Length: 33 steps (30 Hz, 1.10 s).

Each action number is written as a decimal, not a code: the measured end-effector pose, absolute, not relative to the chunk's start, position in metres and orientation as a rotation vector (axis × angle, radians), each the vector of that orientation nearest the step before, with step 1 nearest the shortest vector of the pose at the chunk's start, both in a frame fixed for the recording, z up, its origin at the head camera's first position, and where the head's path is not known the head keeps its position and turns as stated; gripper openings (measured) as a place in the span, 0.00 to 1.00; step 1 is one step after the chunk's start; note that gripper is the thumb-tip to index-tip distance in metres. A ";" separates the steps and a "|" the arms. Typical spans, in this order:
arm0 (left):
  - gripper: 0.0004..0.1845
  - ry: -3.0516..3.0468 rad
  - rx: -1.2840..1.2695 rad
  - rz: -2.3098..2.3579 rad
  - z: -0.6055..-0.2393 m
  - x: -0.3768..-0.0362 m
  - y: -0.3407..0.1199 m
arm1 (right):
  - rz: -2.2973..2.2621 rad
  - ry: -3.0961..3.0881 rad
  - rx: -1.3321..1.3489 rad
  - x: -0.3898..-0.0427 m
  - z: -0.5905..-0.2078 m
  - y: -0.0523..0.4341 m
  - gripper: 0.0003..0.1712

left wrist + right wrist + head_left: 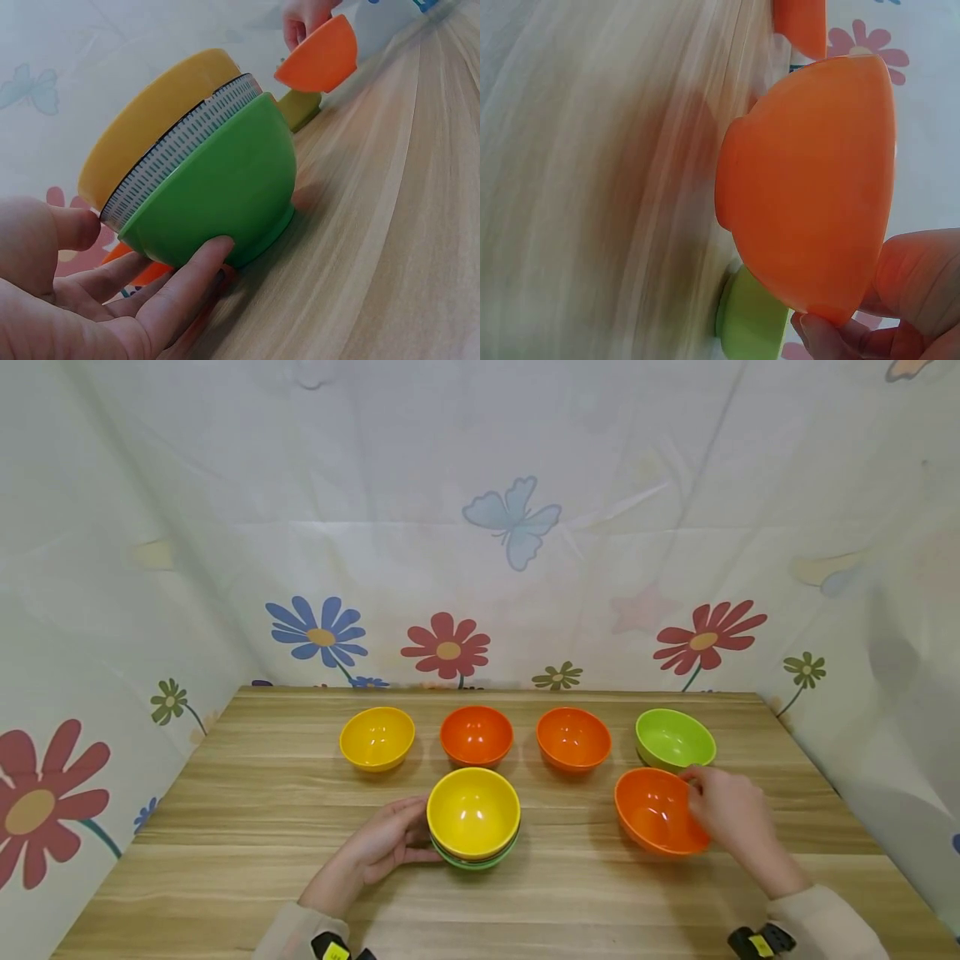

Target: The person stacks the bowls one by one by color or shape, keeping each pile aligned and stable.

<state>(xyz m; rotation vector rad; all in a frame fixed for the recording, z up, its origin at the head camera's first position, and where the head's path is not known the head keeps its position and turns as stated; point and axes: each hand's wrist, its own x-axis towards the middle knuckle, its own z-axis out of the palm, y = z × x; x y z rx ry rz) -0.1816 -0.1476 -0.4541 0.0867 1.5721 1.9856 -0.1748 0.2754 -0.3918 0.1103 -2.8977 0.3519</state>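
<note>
On the wood-grain table (555,902), a bowl stack (473,820) stands against the spread left hand (387,842). The right hand (729,810) pinches a raised orange bowl (654,814) by its rim.

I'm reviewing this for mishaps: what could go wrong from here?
The right hand pinches the raised bowl only at its rim, so it might tilt or slip. That bowl could also bump the lime bowl close by. The left hand touches the stack, so a careless push might shift it.
</note>
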 end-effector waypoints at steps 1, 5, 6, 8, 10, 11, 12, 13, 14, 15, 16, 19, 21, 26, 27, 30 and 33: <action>0.26 1.571 0.084 1.988 -0.455 -0.182 -0.148 | 0.351 -2.899 0.113 -0.175 -0.391 0.274 0.11; 0.26 1.571 0.079 1.990 -0.455 -0.182 -0.148 | 0.349 -2.901 0.118 -0.179 -0.388 0.266 0.10; 0.26 1.571 0.079 1.990 -0.455 -0.182 -0.148 | 0.351 -2.902 0.119 -0.180 -0.387 0.265 0.10; 0.26 1.569 0.080 1.989 -0.455 -0.182 -0.148 | 0.353 -2.901 0.117 -0.182 -0.386 0.261 0.10; 0.26 1.572 0.083 1.987 -0.454 -0.182 -0.148 | 0.357 -2.899 0.117 -0.183 -0.385 0.257 0.10; 0.26 1.568 0.077 1.987 -0.454 -0.182 -0.148 | 0.356 -2.893 0.125 -0.184 -0.384 0.256 0.10; 0.26 1.568 0.080 1.987 -0.454 -0.182 -0.148 | 0.352 -2.886 0.134 -0.185 -0.383 0.254 0.10; 0.26 1.568 0.078 1.986 -0.454 -0.182 -0.148 | 0.346 -2.881 0.144 -0.186 -0.382 0.252 0.10; 0.26 1.569 0.075 1.985 -0.454 -0.182 -0.148 | 0.343 -2.876 0.155 -0.187 -0.382 0.250 0.10; 0.26 1.569 0.073 1.984 -0.454 -0.183 -0.148 | 0.339 -2.872 0.169 -0.189 -0.381 0.249 0.09; 0.26 1.569 0.073 1.984 -0.453 -0.183 -0.148 | 0.338 -2.870 0.180 -0.190 -0.380 0.247 0.09; 0.26 1.571 0.072 1.986 -0.453 -0.183 -0.147 | 0.349 -2.861 0.216 -0.194 -0.377 0.241 0.09; 0.26 1.572 0.074 1.988 -0.453 -0.182 -0.147 | 0.365 -2.853 0.234 -0.196 -0.375 0.237 0.09; 0.26 1.575 0.078 1.992 -0.454 -0.182 -0.147 | 0.375 -2.827 0.277 -0.202 -0.369 0.225 0.09; 0.26 1.575 0.078 1.993 -0.454 -0.182 -0.147 | 0.373 -2.826 0.286 -0.203 -0.368 0.223 0.09; 0.26 1.574 0.075 1.993 -0.454 -0.182 -0.148 | 0.375 -2.829 0.310 -0.206 -0.364 0.216 0.09; 0.25 1.571 0.066 1.993 -0.454 -0.182 -0.148 | 0.366 -2.838 0.318 -0.209 -0.362 0.210 0.10</action>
